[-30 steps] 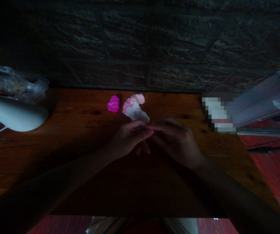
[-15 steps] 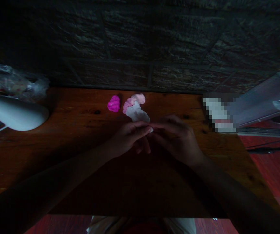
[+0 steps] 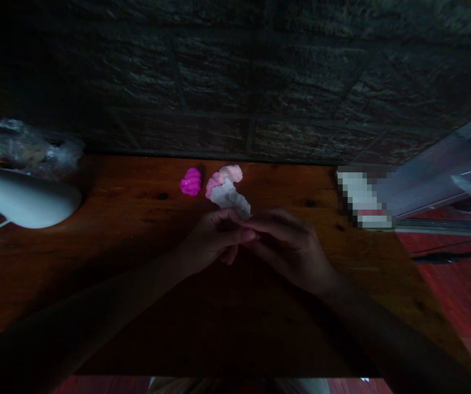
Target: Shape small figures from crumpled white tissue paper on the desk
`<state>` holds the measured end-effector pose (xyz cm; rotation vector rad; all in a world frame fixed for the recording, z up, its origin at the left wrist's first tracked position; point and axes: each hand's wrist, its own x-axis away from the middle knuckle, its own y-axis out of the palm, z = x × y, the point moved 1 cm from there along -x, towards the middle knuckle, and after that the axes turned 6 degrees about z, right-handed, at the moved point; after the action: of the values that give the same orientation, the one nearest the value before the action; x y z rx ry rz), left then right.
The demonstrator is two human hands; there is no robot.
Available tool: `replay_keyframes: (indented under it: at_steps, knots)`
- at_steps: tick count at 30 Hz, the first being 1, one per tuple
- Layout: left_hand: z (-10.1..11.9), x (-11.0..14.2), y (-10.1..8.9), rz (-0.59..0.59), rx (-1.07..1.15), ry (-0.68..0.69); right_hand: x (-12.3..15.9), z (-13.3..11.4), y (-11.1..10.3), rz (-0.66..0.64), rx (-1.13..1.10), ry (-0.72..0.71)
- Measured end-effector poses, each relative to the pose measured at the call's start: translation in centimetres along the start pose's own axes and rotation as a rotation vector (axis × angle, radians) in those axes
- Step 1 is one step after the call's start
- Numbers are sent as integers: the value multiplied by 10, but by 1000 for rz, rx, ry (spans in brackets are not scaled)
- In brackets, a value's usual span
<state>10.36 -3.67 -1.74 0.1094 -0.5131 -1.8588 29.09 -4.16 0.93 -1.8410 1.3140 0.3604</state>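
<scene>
My left hand [image 3: 219,238] and my right hand [image 3: 291,241] meet over the table, fingertips pinched together. The small white piece of modelling clay between them, visible a moment ago, is now hidden by my fingers. Just beyond the fingertips lies a ragged white lump of clay [image 3: 231,198]. It touches a pale pink lump of clay [image 3: 219,180] behind it. To their left sits a bright magenta lump of clay [image 3: 191,181], apart from both hands.
The wooden table [image 3: 137,219] runs up to a dark stone-tiled wall [image 3: 219,131]. At left are a white rounded object [image 3: 34,197] and crumpled clear plastic [image 3: 30,150]. A blurred-out pale box-like object [image 3: 365,200] lies at right, beside a glass panel [image 3: 444,169].
Both hands have shifted slightly down in the view and drawn closer together. The small white piece at the fingertips has gone out of sight. The whole view has tilted slightly upward.
</scene>
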Motion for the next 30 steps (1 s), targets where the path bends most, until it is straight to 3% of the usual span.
replay_keyframes:
  at_steps: [7,12,21,30]
  knots:
    - [2,-1,-3,-6,-28,-68,1,5,1,46,38,48]
    - [-2,2,-4,-133,-61,-130,2,8,2,24,45,72]
    - [6,2,-2,-242,-188,-156,1,2,0,-10,39,68]
    - [7,8,3,-140,-320,-144,2,3,2,-27,32,50]
